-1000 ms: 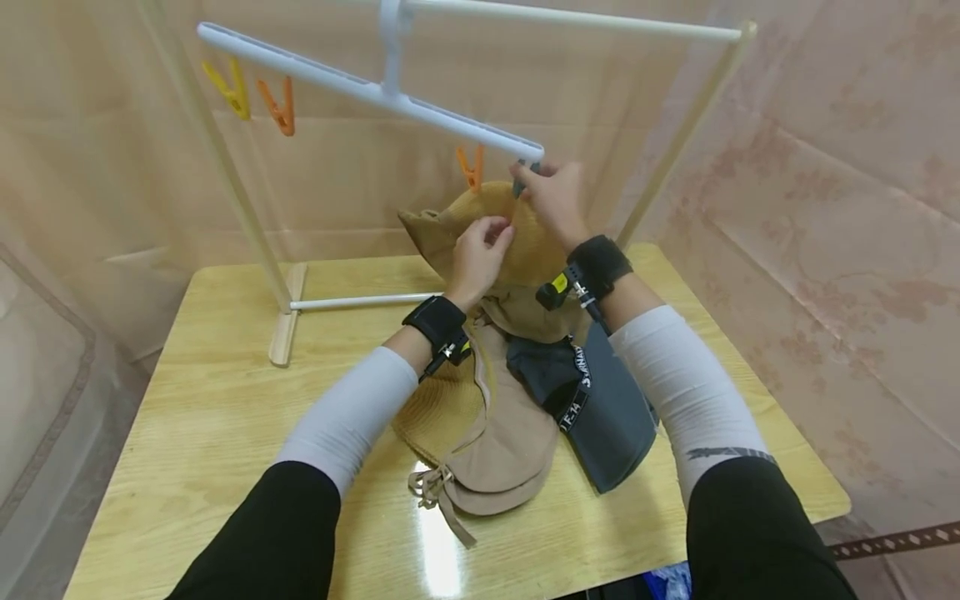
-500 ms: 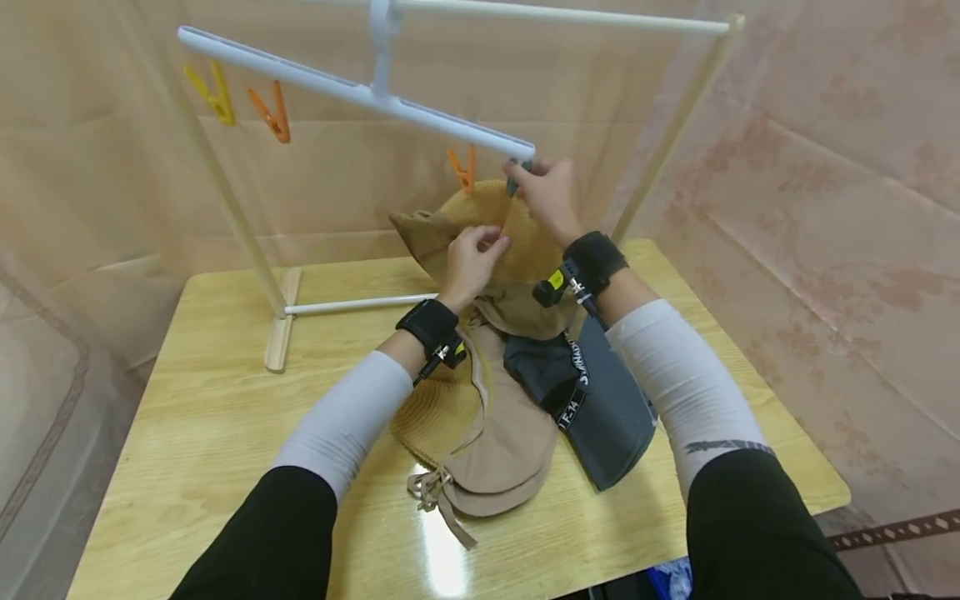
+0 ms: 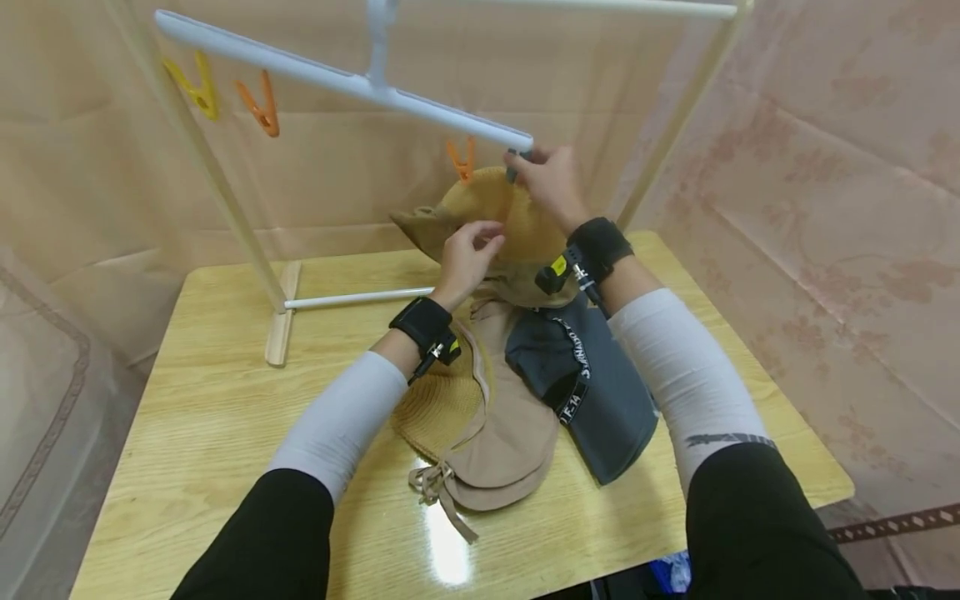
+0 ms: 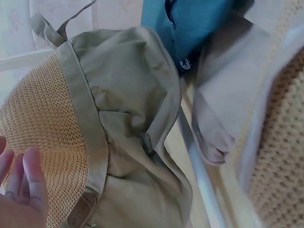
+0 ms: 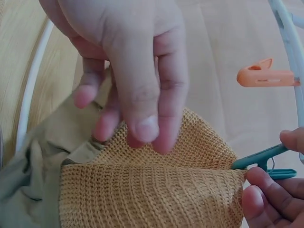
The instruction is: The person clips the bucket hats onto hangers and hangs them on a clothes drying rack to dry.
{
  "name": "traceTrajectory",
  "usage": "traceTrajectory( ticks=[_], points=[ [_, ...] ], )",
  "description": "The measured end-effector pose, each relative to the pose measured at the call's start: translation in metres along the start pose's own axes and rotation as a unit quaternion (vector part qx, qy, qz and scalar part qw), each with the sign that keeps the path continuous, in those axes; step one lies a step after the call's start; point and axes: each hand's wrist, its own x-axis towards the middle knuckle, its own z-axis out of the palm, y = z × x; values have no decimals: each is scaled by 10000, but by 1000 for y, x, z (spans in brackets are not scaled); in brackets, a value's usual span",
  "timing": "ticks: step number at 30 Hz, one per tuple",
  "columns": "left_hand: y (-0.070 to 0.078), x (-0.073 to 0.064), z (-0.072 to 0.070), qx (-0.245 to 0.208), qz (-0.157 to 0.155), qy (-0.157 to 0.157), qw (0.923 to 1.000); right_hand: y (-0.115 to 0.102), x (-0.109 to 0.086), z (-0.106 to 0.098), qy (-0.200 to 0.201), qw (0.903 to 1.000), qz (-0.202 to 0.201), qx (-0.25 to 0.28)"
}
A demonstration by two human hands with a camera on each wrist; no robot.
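A straw sun hat (image 3: 480, 196) with a khaki fabric brim hangs under the right end of a pale blue hanger (image 3: 300, 62). My right hand (image 3: 553, 185) pinches a dark green clothespin (image 5: 259, 159) whose tip is at the folded edge of the straw in the right wrist view. In front of the hat is my left hand (image 3: 467, 257), thumb and fingers apart, with nothing between them. The left wrist view shows its fingers (image 4: 32, 173) over the straw weave.
On the wooden table (image 3: 225, 433) lie another straw hat (image 3: 442, 412) with beige fabric and ties, and a dark grey cap (image 3: 615, 408) with a lettered strap. Orange and yellow clothespins (image 3: 193, 86) hang from the hanger. A rack (image 3: 202, 158) stands around it.
My left fingers have parted from the hat's straw. The hat's brim hangs slightly higher in view, uncovering more of the grey cap. The right hand stays at the green clothespin.
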Motion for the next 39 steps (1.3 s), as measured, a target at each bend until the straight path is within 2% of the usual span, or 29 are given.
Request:
traceTrajectory(
  ticks=[5, 13, 17, 23, 27, 31, 39],
  points=[
    [-7, -4, -7, 2, -159, -46, 9999, 1, 2, 6, -181, 9997, 130, 18],
    [-2, -7, -12, 67, -271, -855, 9959, 2, 0, 6, -245, 9992, 247, -176],
    [-1, -8, -13, 15, -204, -977, 9950, 3, -1, 7, -216, 9991, 252, -264],
    [-5, -9, -18, 46, -172, -921, 9956, 8, -8, 11, -235, 9979, 119, -597],
    [-5, -5, -24, 23, -165, -831, 9964, 15, -12, 13, -556, 9950, -217, -802],
    [-3, 0, -29, -43, -97, -740, 9972, 21, -17, 13, -846, 9923, -460, -780],
    [-9, -2, -39, -66, -111, -591, 9982, 31, -28, 16, -1037, 9918, -391, -632]
  ],
)
